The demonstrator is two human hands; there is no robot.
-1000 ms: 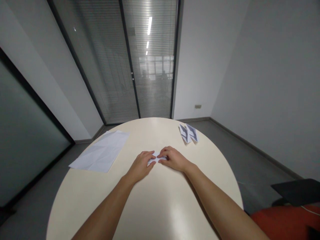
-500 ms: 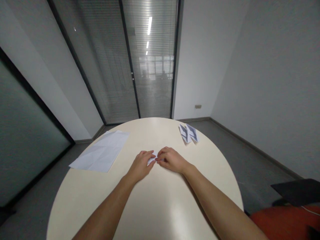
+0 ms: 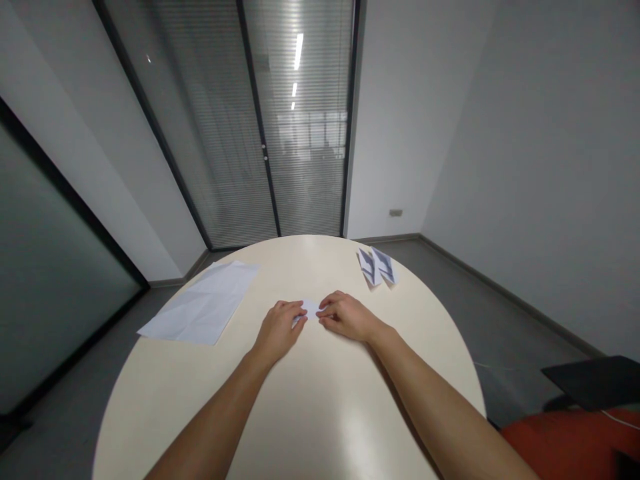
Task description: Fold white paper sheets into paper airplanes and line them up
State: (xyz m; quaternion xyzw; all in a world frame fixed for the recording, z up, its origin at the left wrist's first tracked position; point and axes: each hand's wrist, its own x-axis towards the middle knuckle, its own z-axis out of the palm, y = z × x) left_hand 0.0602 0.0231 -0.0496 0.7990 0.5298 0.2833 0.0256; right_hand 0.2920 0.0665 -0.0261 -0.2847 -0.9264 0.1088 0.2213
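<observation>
A small piece of folded white paper [image 3: 310, 309] lies near the middle of the round table [image 3: 300, 387], between my two hands. My left hand [image 3: 281, 328] grips its left side, fingers above and thumb below. My right hand [image 3: 346, 316] pinches the right side with curled fingers. Both hands cover the paper's ends, so its full shape is hidden.
A large creased white sheet [image 3: 200, 303] lies at the table's left edge. Two folded paper pieces with dark print [image 3: 369, 268] stand side by side at the far right. An orange seat [image 3: 565, 440] is beside the table at the lower right.
My hands have moved slightly apart, the right one to the right and the left one to the left. More of the white paper shows between them.
</observation>
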